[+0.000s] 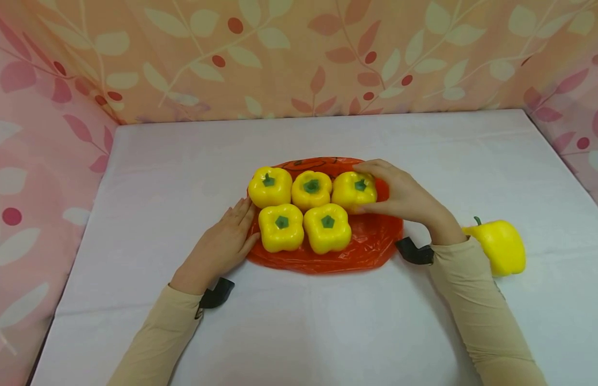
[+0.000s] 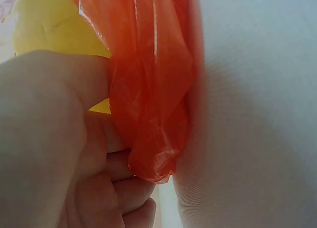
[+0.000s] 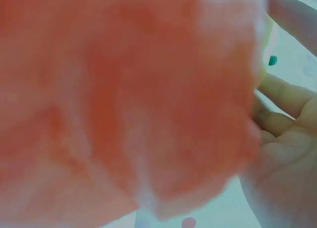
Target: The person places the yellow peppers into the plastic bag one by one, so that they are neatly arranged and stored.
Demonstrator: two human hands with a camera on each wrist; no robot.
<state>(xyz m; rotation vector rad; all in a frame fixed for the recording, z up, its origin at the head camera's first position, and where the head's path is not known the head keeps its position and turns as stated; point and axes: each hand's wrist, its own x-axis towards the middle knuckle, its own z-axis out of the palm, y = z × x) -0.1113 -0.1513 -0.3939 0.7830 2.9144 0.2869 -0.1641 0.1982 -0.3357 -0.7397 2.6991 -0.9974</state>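
Five yellow bell peppers with green stems sit on a red plastic bag, three in the far row and two in the near row. My right hand grips the far-right bell pepper, thumb on its near side and fingers on its far side. In the right wrist view, red film hides most of that grip. Against the bag's left edge rests my left hand, fingers extended beside the far-left bell pepper and the near-left bell pepper. The left wrist view shows its thumb and fingers beside the crumpled red film.
Another yellow bell pepper lies on its side to the right, partly behind my right sleeve. A white cloth covers the table. Flowered curtains stand along its back and sides.
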